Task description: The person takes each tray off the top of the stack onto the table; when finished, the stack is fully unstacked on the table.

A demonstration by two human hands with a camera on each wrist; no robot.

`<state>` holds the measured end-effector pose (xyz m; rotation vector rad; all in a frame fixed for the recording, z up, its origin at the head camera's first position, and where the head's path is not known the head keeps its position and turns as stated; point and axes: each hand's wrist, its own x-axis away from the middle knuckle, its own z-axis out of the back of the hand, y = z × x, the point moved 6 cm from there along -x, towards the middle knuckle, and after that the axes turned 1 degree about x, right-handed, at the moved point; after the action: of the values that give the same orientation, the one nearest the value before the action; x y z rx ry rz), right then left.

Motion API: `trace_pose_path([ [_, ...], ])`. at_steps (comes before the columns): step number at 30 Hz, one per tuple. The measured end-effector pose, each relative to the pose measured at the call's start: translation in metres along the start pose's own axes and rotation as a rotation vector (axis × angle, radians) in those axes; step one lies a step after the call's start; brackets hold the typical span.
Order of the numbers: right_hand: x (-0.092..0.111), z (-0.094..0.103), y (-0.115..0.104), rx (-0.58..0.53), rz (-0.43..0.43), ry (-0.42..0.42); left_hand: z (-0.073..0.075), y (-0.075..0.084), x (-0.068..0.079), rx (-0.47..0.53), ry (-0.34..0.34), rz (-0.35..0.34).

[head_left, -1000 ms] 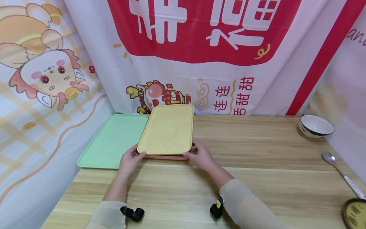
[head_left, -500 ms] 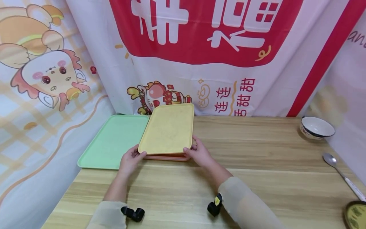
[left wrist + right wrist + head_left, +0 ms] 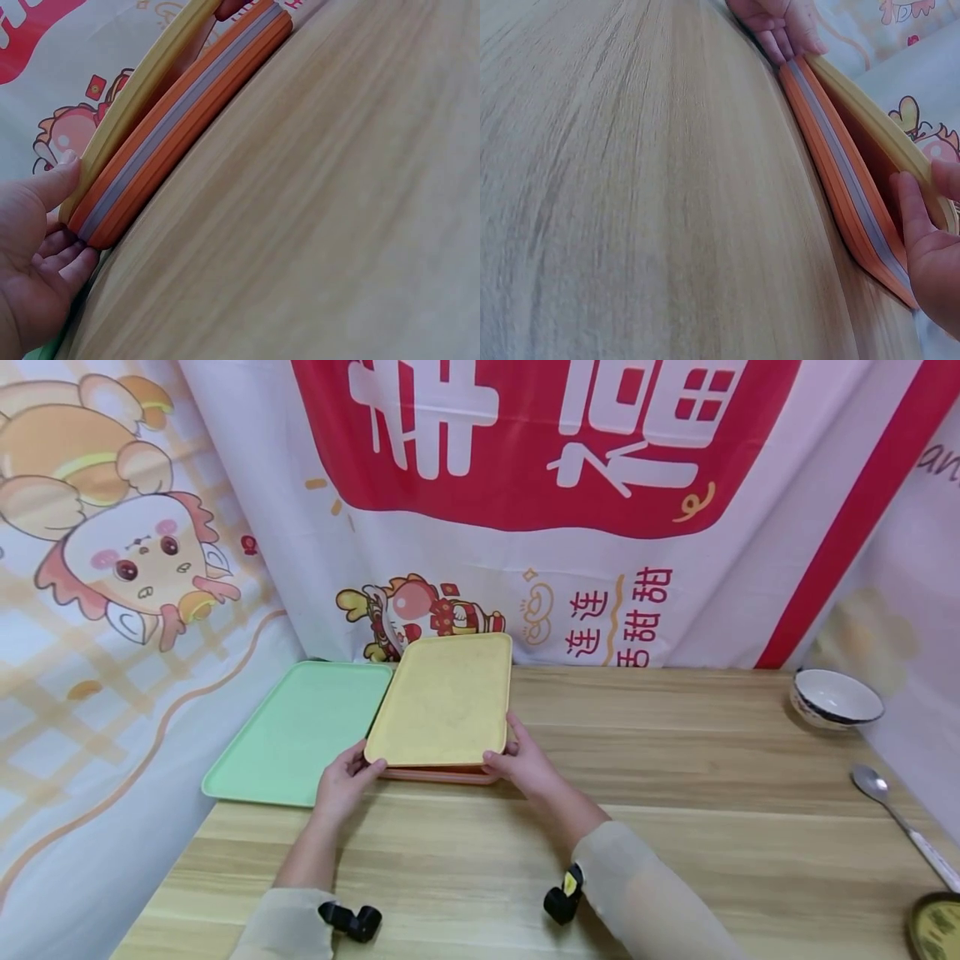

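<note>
A yellow tray (image 3: 442, 702) lies tilted over a stack of orange and greyish trays (image 3: 180, 124), its near edge raised at the right. My left hand (image 3: 345, 779) is at the near left corner. Its thumb presses the yellow rim, while its fingers (image 3: 64, 259) touch the corner of the stack below. At the near right corner my right hand (image 3: 528, 764) pinches the yellow tray. In the right wrist view its fingers (image 3: 915, 206) reach into the gap under that tray, with the thumb on top. A green tray (image 3: 300, 731) lies flat at the left.
On the right side of the wooden table (image 3: 675, 860) stand a white bowl (image 3: 836, 697) with a dark rim and a spoon (image 3: 903, 827). A round yellow-green dish (image 3: 937, 927) is cut off at the right edge. Printed cloth (image 3: 615, 527) hangs behind the table.
The right hand's fingers have shifted under the yellow tray's corner, and the gap above the orange tray has widened a little. The left hand stays at its corner.
</note>
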<state>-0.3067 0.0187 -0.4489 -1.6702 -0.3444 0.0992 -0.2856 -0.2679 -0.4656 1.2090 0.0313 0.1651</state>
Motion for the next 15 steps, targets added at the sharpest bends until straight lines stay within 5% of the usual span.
trace_pose_path([
  [10,0.001,0.012,-0.001,-0.119,-0.023,0.053,-0.005,-0.005,-0.002,0.106,-0.044,-0.015],
  [15,0.009,0.021,-0.015,-0.138,0.019,0.028,-0.006,-0.005,-0.002,0.077,-0.059,-0.022],
])
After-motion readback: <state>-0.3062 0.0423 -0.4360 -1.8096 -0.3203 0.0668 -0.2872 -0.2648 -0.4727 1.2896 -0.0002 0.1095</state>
